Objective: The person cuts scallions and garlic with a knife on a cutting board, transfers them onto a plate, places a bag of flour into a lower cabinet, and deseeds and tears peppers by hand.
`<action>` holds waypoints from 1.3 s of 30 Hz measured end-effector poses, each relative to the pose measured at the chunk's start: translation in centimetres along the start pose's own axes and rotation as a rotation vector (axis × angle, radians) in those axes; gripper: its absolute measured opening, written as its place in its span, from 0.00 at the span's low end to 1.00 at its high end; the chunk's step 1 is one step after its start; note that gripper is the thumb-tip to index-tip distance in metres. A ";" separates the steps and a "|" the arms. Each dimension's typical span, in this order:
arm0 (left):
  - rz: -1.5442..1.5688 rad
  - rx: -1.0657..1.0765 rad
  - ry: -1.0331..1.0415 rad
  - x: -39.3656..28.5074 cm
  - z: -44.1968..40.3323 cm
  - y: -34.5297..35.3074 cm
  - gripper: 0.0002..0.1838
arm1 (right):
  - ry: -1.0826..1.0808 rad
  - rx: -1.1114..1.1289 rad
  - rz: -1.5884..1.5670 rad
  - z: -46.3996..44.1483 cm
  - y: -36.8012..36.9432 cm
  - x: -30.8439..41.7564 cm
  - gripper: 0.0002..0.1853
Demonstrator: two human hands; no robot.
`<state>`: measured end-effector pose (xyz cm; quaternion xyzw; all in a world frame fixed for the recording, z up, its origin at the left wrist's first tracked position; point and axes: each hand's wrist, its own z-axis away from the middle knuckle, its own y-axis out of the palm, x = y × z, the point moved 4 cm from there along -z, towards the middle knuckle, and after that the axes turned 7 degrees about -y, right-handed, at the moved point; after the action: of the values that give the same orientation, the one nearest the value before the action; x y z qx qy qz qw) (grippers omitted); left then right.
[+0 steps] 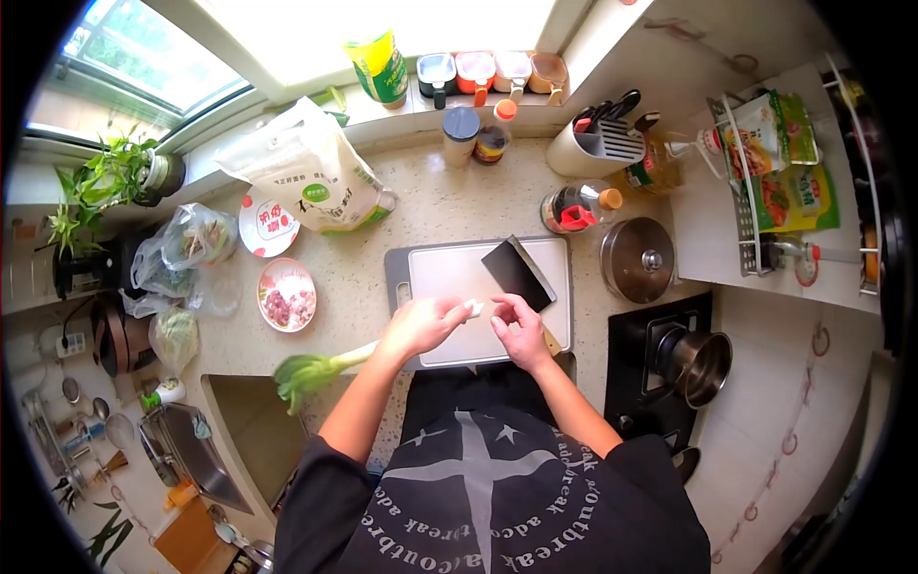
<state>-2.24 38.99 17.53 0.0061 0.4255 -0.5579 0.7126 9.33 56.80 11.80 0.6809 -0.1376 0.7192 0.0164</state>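
Observation:
Over the cutting board (440,264), my left hand (426,323) holds the white end of a green onion (311,375). The stalk runs under my left wrist, and its green leaves hang at the counter's front edge. My right hand (519,332) is raised just to the right of the white end, fingers bent and apart, holding nothing visible. A cleaver (519,273) with a dark blade lies on the upper right of the board, its wooden handle partly hidden by my right hand.
Left of the board are a bowl of meat pieces (287,297), a patterned plate (268,222) and a large white bag (320,177). Bottles, a knife block (595,143) and a lidded pan (638,259) stand behind and right. A pot (703,368) sits on the stove.

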 end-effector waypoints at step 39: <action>-0.174 -0.688 0.348 10.5 -5.4 9.4 0.15 | -0.014 -0.104 1.034 4.7 -2.8 -7.6 0.20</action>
<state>2.25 36.90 3.28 -0.1749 0.7009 -0.4316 0.5402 15.07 59.72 5.00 0.5270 -0.4915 0.6211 -0.3082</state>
